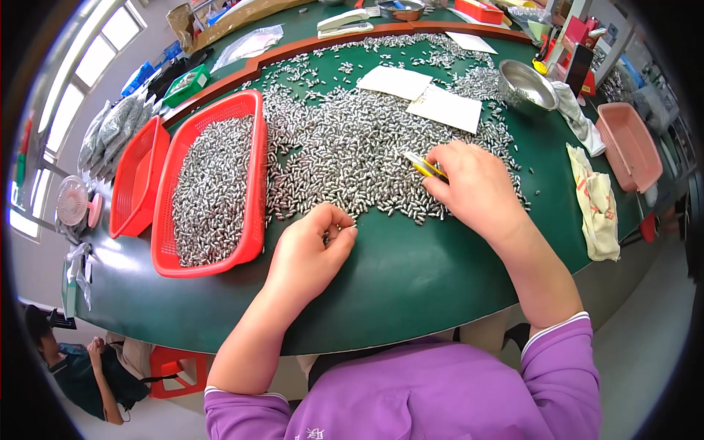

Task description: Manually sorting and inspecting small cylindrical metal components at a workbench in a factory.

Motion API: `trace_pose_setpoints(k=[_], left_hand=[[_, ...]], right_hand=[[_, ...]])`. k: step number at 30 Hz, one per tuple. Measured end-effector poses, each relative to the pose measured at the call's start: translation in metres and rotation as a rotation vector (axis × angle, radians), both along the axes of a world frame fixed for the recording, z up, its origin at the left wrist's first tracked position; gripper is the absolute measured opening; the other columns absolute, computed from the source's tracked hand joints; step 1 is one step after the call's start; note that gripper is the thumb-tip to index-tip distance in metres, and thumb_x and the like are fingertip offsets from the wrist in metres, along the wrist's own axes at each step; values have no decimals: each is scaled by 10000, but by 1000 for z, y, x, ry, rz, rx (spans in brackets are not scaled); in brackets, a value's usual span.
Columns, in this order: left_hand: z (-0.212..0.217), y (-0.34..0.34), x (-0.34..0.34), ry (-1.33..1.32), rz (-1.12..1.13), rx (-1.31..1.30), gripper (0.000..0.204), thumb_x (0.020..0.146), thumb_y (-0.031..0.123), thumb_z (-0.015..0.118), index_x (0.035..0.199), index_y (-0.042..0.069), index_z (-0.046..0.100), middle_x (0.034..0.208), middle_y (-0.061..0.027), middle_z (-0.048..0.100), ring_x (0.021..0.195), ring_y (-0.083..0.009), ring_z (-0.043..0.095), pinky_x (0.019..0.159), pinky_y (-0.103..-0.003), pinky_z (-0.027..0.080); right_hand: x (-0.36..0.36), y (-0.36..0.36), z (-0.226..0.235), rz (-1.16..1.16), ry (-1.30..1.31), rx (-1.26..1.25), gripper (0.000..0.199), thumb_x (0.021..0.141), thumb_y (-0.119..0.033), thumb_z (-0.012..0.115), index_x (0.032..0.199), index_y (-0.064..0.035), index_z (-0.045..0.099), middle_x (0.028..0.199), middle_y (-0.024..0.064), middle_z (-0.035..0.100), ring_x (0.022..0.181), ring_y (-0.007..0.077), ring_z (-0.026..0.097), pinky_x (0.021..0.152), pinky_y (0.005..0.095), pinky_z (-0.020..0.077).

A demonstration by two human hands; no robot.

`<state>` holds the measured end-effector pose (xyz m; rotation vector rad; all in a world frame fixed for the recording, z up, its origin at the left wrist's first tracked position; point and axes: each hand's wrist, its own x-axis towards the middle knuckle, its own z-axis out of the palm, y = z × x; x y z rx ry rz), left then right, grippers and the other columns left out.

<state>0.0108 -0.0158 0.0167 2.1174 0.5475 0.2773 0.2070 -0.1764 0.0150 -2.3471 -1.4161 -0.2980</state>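
A wide spread of small silvery metal cylinders (345, 147) covers the green table (411, 271). My left hand (312, 246) rests curled at the pile's near edge, fingers closed around a few of the cylinders. My right hand (473, 183) lies on the pile further right and grips yellow tweezers (424, 167), whose tip points left into the pieces. A red plastic basket (253, 147), left of my left hand, holds many more of the same cylinders.
A second, empty red basket (136, 180) stands further left. White paper sheets (422, 92) lie on the pile, with a steel bowl (524, 84), cloths (594, 194) and a pink tray (631, 147) at the right. Another person (81, 367) sits low at left.
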Motion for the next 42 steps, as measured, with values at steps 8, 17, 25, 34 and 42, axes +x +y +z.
trace_pose_setpoints(k=[8, 17, 25, 34, 42], left_hand=[[0, -3, -4, 215, -35, 69, 148, 837, 97, 680, 937, 6, 619, 673, -12, 537, 609, -83, 479, 574, -270, 423], [4, -3, -5, 245, -25, 52, 183, 839, 147, 668, 967, 24, 624, 690, -65, 592, 630, -191, 591, 621, -343, 476], [3, -5, -3, 226, -42, 34, 114, 829, 66, 671, 888, -5, 605, 671, -7, 536, 613, -71, 459, 569, -257, 414], [1, -5, -3, 219, -24, 23, 115, 830, 67, 686, 838, 1, 592, 674, 0, 544, 612, -66, 455, 561, -257, 410], [1, -5, -3, 200, -16, 12, 111, 823, 62, 690, 822, 3, 595, 655, 2, 534, 601, -68, 457, 556, -258, 407]], right_hand=[[-39, 4, 22, 182, 449, 51, 257, 737, -154, 669, 944, -47, 561, 873, 105, 579, 765, 250, 631, 699, 357, 515], [-59, 4, -5, 362, 413, -99, 243, 834, -185, 632, 1051, -93, 575, 939, 97, 598, 796, 302, 649, 699, 425, 538], [-63, 4, 0, 370, 419, -86, 241, 806, -173, 640, 1038, -107, 627, 936, 81, 612, 825, 277, 646, 707, 394, 537], [-68, 5, -9, 366, 440, -12, 229, 794, -172, 647, 1014, -108, 641, 889, 69, 608, 770, 258, 646, 673, 389, 534], [-66, 8, -12, 362, 479, 14, 213, 775, -162, 654, 977, -96, 671, 827, 56, 605, 731, 222, 635, 659, 362, 529]])
